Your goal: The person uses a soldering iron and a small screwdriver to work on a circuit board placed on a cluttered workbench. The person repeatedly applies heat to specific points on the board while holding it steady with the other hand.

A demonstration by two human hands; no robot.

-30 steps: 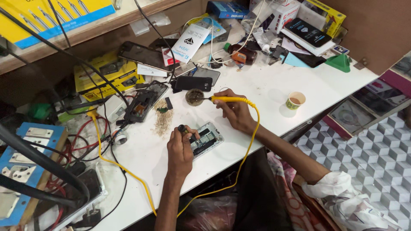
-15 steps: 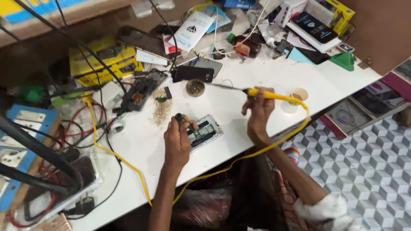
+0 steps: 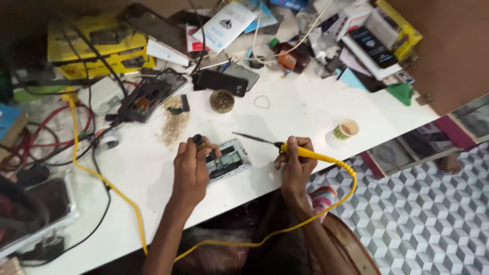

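Hands work over a white bench (image 3: 153, 168) in the one head view, seen from above.

The left hand (image 3: 191, 165) sits near the middle of the picture. Its fingers (image 3: 199, 148) curl in and pinch a small dark round tool (image 3: 197, 139), which sticks up at the 12 o'clock side of the hand. Just beside those fingers, at about 3 o'clock, lies an opened phone (image 3: 228, 161) with its insides showing. The phone lies flat on the bench, a bit tilted, and the fingertips touch its left edge.

The right hand (image 3: 295, 163) is at 3 o'clock from the phone, a little apart from it. Its fingers (image 3: 293, 147) are pressed together around a yellow soldering iron (image 3: 300, 151). The thin metal tip points to 10 o'clock and ends in the air just beside the phone's top right corner. I cannot tell if it touches anything. A yellow cable (image 3: 316, 214) runs from the handle, loops down past the bench edge and goes toward 7 o'clock.

At 12 o'clock from the phone sits a small round tin (image 3: 222, 100). A paper cup (image 3: 346, 129) stands at 2 o'clock from the right hand. Another opened phone (image 3: 150, 94) lies at 11 o'clock from the left hand, with a patch of brown dust (image 3: 173, 127) just below it. Boxes, wires and phones crowd the far side of the bench.
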